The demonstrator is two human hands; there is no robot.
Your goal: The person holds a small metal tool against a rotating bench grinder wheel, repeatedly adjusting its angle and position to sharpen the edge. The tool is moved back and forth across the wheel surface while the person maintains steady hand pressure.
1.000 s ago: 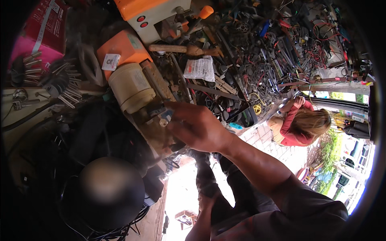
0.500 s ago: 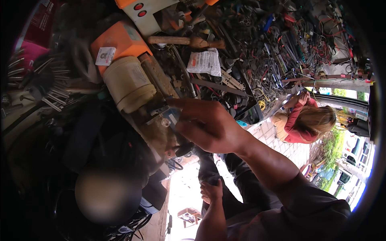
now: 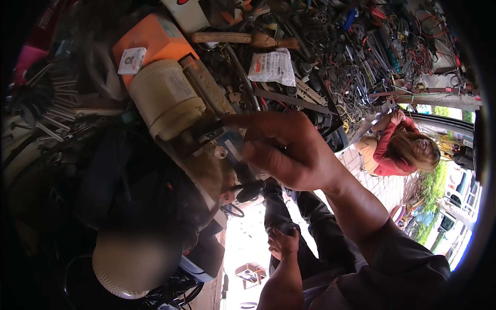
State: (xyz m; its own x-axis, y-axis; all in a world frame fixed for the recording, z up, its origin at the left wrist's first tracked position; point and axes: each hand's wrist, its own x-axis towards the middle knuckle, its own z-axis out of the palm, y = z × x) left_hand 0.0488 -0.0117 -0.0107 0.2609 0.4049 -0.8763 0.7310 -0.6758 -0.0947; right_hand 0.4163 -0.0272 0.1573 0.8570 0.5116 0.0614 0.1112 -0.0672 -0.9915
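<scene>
My right hand (image 3: 289,150) reaches from the right to a key-cutting machine with a beige cylindrical motor (image 3: 168,98) and an orange housing (image 3: 152,44). Its index finger lies over the blue carriage (image 3: 230,144), with the thumb bent beside it and the other fingers curled. The index fingertip is in shadow. A small clear knob (image 3: 220,152) and a black wing knob (image 3: 250,191) sit on the machine's near side. My left hand (image 3: 283,243) rests on my dark trouser leg, fingers loosely bent and apart from the thumb, with nothing seen in it.
A wooden-handled brush (image 3: 232,37), a white plastic packet (image 3: 272,67) and heaps of tools lie beyond. A small white box (image 3: 132,61) sits on the orange housing. Long key blanks (image 3: 62,98) hang left. A person in red (image 3: 395,150) crouches right.
My right thumb has lifted slightly away from the blue carriage, while the index finger stays over it. The whole view has shifted a little. My left hand stays on the leg.
</scene>
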